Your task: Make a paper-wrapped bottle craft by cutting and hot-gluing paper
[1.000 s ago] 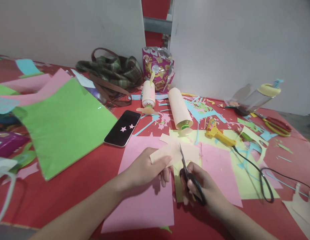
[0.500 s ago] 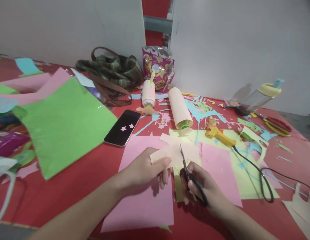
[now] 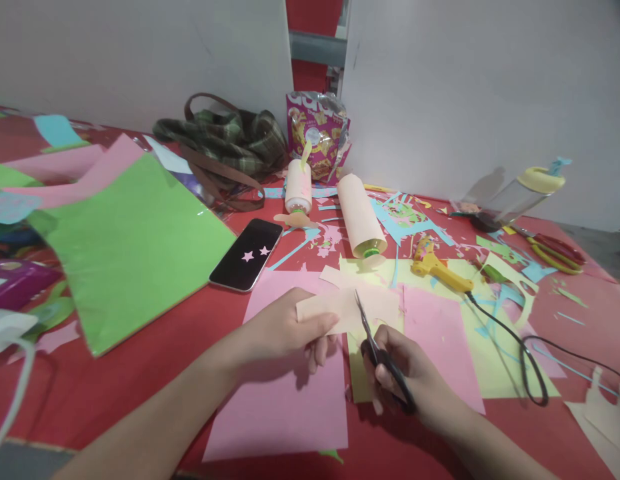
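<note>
My left hand (image 3: 303, 327) pinches the left part of a cream paper strip (image 3: 343, 307) between thumb and fingers, above the table. In my right hand (image 3: 403, 363) is a pair of black-handled scissors (image 3: 369, 333), my fingers through its loops. The blades point away from me and lie across the strip, nearly closed. Beneath both hands are a pink sheet (image 3: 285, 413) and a pale yellow sheet (image 3: 360, 373). Just beyond the strip lies a cream-wrapped bottle (image 3: 360, 217) with a green neck; a smaller wrapped bottle (image 3: 299, 187) is to its left.
A phone (image 3: 247, 255) with two pink stars on it lies left of the sheets, beside a large green sheet (image 3: 150, 260). To the right are a yellow glue gun (image 3: 443, 272) with a black cord, pliers (image 3: 553, 253) and a clear bottle (image 3: 520, 197). Paper scraps litter the back.
The blades are closer together than before and have shifted slightly left across the paper. My left hand and the strip have moved a little left and up.
</note>
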{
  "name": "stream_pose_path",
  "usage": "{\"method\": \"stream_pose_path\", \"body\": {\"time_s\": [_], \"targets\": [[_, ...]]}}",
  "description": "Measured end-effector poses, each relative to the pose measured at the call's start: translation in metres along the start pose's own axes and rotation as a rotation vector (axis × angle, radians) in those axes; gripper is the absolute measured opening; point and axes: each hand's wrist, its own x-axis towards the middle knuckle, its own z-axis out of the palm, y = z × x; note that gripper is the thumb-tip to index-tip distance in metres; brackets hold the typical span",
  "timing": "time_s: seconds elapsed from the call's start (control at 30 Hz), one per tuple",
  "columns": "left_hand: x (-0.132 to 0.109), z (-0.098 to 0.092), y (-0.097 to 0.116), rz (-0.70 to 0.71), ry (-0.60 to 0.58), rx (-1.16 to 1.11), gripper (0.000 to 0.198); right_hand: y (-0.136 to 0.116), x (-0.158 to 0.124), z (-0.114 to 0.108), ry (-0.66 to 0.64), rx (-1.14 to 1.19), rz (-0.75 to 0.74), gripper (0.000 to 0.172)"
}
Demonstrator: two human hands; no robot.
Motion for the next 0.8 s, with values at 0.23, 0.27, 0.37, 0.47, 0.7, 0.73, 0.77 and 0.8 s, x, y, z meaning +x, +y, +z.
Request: {"method": "stream_pose_path", "body": {"time_s": [0.23, 0.27, 0.37, 0.47, 0.7, 0.73, 0.77, 0.8], "targets": [[0.0, -0.006, 0.0, -0.005, -0.027, 0.064, 0.029, 0.003, -0.001, -0.004, -0.021, -0.013, 0.014, 0.038], [0.0, -0.007, 0.0, -0.007, -0.028, 0.073, 0.029, 0.003, -0.001, -0.005, -0.024, -0.014, 0.026, 0.039], [0.0, -0.011, 0.0, -0.006, -0.036, 0.104, 0.029, 0.003, -0.001, -0.007, -0.035, -0.023, 0.049, 0.039], [0.0, -0.015, 0.002, 0.004, -0.061, 0.147, 0.03, 0.001, 0.0, -0.007, -0.048, -0.033, 0.065, 0.04], [0.0, -0.021, 0.003, 0.019, -0.146, 0.169, 0.03, 0.003, 0.001, -0.009, -0.14, -0.007, 0.044, 0.038], [0.0, -0.021, 0.002, 0.021, -0.155, 0.169, 0.03, 0.003, 0.001, -0.01, -0.151, -0.01, 0.038, 0.038], [0.001, -0.021, 0.002, 0.029, -0.167, 0.172, 0.031, 0.003, 0.0, -0.01, -0.162, -0.017, 0.035, 0.038], [0.001, -0.022, 0.002, 0.039, -0.18, 0.179, 0.031, 0.003, 0.0, -0.011, -0.17, -0.026, 0.033, 0.038]]}}
